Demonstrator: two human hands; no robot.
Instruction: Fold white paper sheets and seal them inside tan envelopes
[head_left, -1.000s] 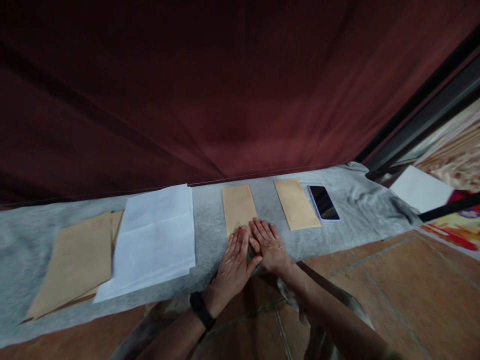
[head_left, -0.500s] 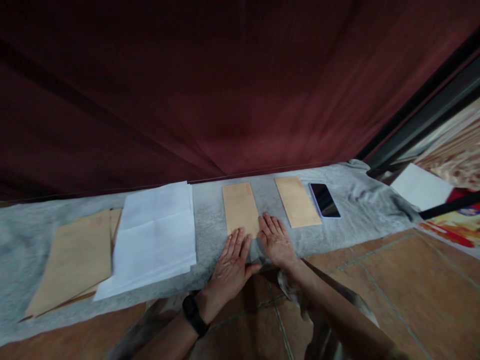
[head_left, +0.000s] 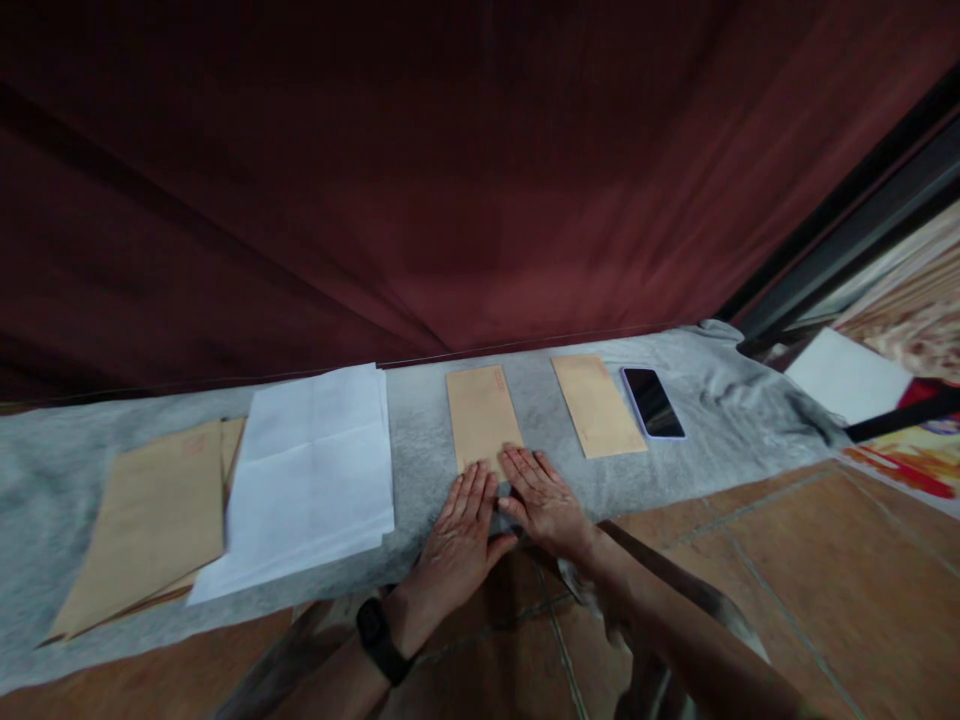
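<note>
A tan paper envelope with small red print lies flat in front of me on the grey cloth. My left hand rests with its outstretched fingertips on the envelope's near left edge; a dark band is on that wrist. My right hand lies flat beside it, fingertips on the near right corner of the same envelope. Both hands are open and grasp nothing. To the right lies a second tan envelope, apart from my hands.
A phone lies right of the second envelope. White paper sheets and a pile of larger brown envelopes lie to the left. The grey cloth ends at a dark red curtain behind and a tiled floor in front.
My right hand has shifted left, from the envelope's right edge onto its near right corner, closer to my left hand. My left hand has stayed nearly in place.
</note>
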